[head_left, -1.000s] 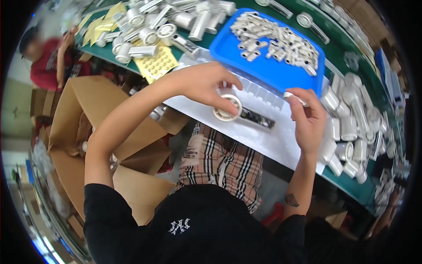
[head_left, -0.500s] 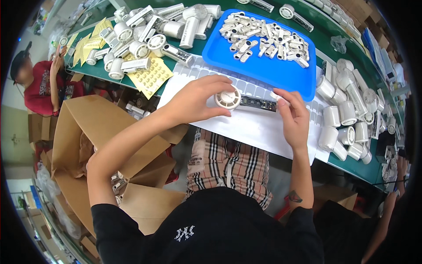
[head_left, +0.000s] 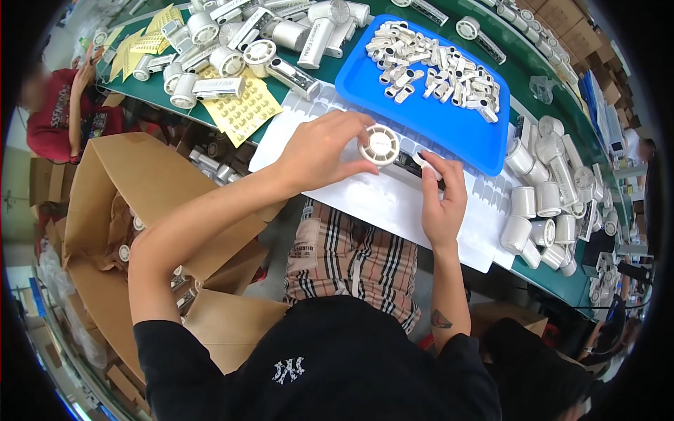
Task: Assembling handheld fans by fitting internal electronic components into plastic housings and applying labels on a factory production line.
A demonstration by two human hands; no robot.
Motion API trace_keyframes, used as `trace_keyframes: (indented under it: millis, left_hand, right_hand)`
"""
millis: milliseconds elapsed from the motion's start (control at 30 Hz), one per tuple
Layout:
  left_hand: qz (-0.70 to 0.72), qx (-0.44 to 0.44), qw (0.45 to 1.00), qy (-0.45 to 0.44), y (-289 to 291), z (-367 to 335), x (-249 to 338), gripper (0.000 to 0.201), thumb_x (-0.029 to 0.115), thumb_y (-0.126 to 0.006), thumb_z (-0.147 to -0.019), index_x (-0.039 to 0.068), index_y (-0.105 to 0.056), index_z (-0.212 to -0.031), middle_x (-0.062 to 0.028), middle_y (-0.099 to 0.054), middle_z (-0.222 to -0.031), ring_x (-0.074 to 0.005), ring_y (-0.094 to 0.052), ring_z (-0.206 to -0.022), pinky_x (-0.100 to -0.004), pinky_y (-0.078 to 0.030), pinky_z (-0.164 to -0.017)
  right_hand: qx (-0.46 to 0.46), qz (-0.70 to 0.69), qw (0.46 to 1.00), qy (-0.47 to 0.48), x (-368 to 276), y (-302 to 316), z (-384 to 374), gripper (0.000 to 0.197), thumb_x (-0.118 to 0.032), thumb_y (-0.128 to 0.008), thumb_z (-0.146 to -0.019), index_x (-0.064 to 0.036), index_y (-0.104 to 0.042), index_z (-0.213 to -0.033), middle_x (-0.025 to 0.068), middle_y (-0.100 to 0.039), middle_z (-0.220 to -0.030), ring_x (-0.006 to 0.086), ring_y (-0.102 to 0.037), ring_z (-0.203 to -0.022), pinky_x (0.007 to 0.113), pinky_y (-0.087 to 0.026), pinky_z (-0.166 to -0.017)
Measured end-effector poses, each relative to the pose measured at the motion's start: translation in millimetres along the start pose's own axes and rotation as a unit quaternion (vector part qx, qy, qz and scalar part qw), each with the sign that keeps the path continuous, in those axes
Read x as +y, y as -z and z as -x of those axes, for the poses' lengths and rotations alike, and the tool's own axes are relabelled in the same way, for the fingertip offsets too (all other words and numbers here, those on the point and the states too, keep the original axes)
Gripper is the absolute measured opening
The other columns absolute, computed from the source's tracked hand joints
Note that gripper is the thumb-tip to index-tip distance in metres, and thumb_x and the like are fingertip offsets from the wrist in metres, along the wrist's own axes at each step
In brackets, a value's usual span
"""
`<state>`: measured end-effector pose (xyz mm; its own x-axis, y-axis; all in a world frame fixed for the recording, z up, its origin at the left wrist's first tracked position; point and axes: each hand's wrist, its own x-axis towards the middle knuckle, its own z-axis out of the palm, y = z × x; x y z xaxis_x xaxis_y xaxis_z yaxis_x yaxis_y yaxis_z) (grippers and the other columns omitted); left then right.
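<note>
While my left hand [head_left: 319, 151] holds the white fan [head_left: 380, 144] by its round head above the white sheet [head_left: 372, 201] and my right hand [head_left: 444, 202] pinches a small white piece [head_left: 419, 160] at its handle, I judge fitting underway, calling next for careful alignment.

On the green table [head_left: 565, 285] lie a tray [head_left: 421, 125], a white sheet [head_left: 351, 203], a clear bag [head_left: 541, 88], yellow sheets [head_left: 254, 116] and fans [head_left: 554, 200], heaped at left and right.

Fan handle [head_left: 407, 164] end hidden by white piece [head_left: 425, 165] and right grip [head_left: 446, 193]; hub print [head_left: 380, 144] too small; co-worker's head [head_left: 34, 88] blurred.
</note>
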<state>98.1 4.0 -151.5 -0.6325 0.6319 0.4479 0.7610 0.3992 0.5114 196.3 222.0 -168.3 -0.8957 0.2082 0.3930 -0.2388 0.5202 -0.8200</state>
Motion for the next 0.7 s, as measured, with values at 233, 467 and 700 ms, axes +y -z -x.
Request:
trace_keyframes:
  millis: [233,467,700]
  left_hand:
    - [0.013,-0.037,0.999,-0.012,-2.2,-1.9,1.1,0.054,0.033,-0.080,-0.074,0.008,-0.064,-0.119,-0.0086,-0.062,-0.114,-0.0278,-0.064,-0.098,-0.0357,-0.053,-0.078]
    - [-0.005,0.048,0.998,-0.032,-8.1,2.9,-5.7,0.046,0.032,-0.085,-0.066,0.007,-0.071,-0.103,-0.0066,-0.069,-0.110,-0.0246,-0.066,-0.090,-0.0339,-0.055,-0.072]
    - [-0.008,0.048,0.998,-0.046,-6.2,3.1,-4.4,0.048,0.033,-0.085,-0.067,0.007,-0.068,-0.104,-0.0072,-0.068,-0.111,-0.0253,-0.065,-0.092,-0.0345,-0.054,-0.075]
  right_hand:
    - [0.020,-0.018,1.000,-0.002,3.1,-1.7,0.7,0.022,-0.005,-0.060,-0.091,-0.0020,-0.068,-0.111,0.0071,-0.058,-0.092,0.0166,-0.056,-0.083,0.027,-0.044,-0.073]
    - [0.014,-0.020,1.000,0.000,7.2,-1.4,3.3,0.022,-0.004,-0.060,-0.090,-0.0022,-0.068,-0.111,0.0076,-0.059,-0.093,0.0165,-0.057,-0.084,0.027,-0.045,-0.071]
    - [0.023,-0.028,0.999,0.019,9.3,-1.1,2.0,0.024,-0.003,-0.060,-0.090,-0.0027,-0.068,-0.112,0.0082,-0.060,-0.095,0.0167,-0.057,-0.085,0.027,-0.045,-0.073]
